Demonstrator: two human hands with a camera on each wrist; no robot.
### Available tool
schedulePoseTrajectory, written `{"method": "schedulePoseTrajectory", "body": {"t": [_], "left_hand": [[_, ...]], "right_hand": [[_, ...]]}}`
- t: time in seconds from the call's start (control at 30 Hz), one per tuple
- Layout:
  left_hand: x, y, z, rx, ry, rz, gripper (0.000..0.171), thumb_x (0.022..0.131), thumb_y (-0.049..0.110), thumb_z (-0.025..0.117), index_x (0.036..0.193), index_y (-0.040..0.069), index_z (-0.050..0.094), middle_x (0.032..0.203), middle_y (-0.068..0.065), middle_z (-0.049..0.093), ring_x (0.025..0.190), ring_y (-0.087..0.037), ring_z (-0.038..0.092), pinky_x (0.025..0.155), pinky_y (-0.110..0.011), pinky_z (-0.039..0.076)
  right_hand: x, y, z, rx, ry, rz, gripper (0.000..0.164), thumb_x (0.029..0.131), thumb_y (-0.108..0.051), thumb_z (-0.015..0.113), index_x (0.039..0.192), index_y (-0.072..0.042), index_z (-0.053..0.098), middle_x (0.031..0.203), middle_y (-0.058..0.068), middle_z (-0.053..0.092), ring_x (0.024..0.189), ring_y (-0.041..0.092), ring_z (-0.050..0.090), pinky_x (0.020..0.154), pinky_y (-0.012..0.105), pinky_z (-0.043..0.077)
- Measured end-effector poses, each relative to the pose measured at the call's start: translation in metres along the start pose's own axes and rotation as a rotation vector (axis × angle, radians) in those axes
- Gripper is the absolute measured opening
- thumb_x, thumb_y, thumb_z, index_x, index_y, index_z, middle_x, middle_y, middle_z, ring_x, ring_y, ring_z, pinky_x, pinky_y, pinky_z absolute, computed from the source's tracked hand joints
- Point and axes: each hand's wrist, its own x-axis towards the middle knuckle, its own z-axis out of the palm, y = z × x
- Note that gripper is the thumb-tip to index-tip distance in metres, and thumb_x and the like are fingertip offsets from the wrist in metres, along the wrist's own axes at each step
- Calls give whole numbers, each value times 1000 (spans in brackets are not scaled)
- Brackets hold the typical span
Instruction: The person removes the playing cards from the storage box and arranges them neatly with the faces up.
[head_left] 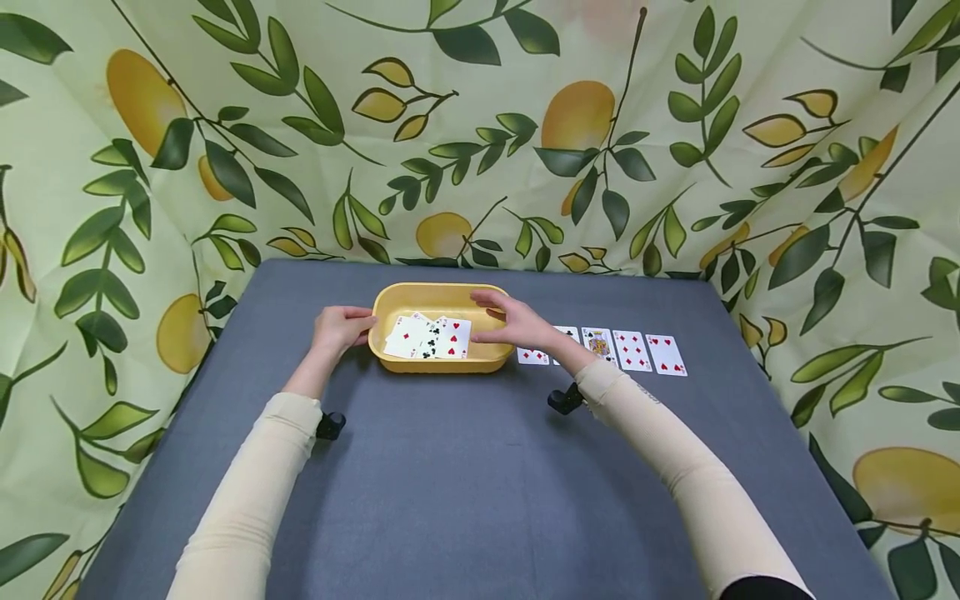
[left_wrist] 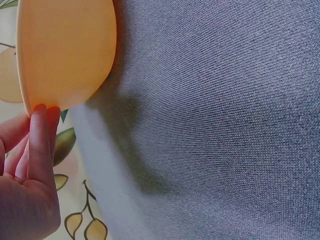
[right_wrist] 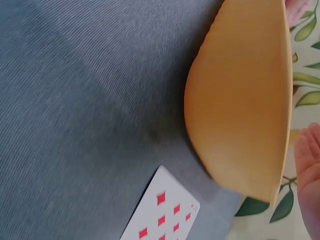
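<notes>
A yellow plastic tub [head_left: 416,365] stands toward the far side of the table with several playing cards [head_left: 450,337] lying face up in it, spread over one another at its left and middle. My left hand [head_left: 339,329] pinches the tub's left end at the rim, thumb and fingertips against the wall, as the left wrist view also shows. Over the tub's right end reaches my right hand [head_left: 513,323], its fingers spread and holding no card. In the right wrist view its fingers [right_wrist: 306,150] are extended beside the rim.
To the right of the tub, a row of several face-up cards [head_left: 632,352] lies on the grey cloth-covered table [head_left: 450,483], partly hidden by my right forearm. Among them is a face card [head_left: 597,343]. A leaf-and-fruit patterned curtain [head_left: 480,167] hangs behind the table.
</notes>
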Motion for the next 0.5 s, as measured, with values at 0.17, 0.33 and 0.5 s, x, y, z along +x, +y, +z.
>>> {"method": "schedulePoseTrajectory", "body": {"t": [0.17,0.33,0.5], "left_hand": [[1,1,2,18,9,-9,34,94,15,67,123,-1,66,123,-20,63,81,-10,65,69,-19,57],[0,1,3,10,-3,-16,35,94,16,66,125,-1,64,125,-20,62,91,-16,66,71,-19,57],[-1,1,1,15,8,-24,35,94,17,66,125,-1,65,125,-19,62,95,-18,65,74,-21,58]], "right_hand": [[10,0,11,-49,-55,-4,80,83,-19,79,146,4,36,150,18,37,138,28,35,116,39,29],[18,3,21,-149,-79,14,82,81,-22,81,146,3,37,148,18,41,136,30,38,115,39,30],[27,6,30,-345,-96,26,86,79,-29,82,146,1,37,148,15,42,136,28,38,115,37,30]]}}
